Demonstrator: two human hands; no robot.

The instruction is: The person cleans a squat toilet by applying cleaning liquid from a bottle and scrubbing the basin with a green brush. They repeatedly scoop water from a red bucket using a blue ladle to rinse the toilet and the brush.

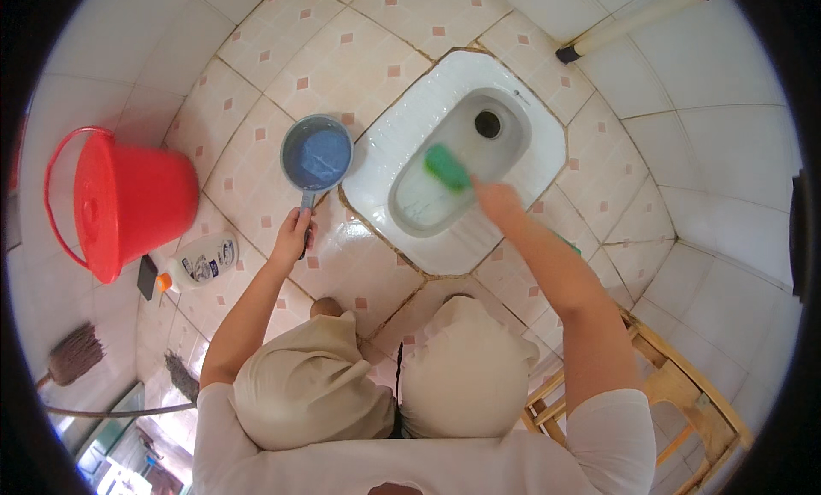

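Note:
My left hand is closed round the handle of a grey-blue water dipper, held level over the tiles with some water in it. My right hand grips a green scrub brush, slightly blurred, whose head is down in the basin of a white squat toilet. The fingers cover most of the brush's handle. Beyond the brush head, the round dark drain hole shows at the far end of the basin. The toilet's white surface looks wet.
A red lidded bucket stands on the left, with a white bottle with an orange cap beside it. A broom is at the lower left. Behind my right arm is a wooden chair. A pale pipe runs along the right wall.

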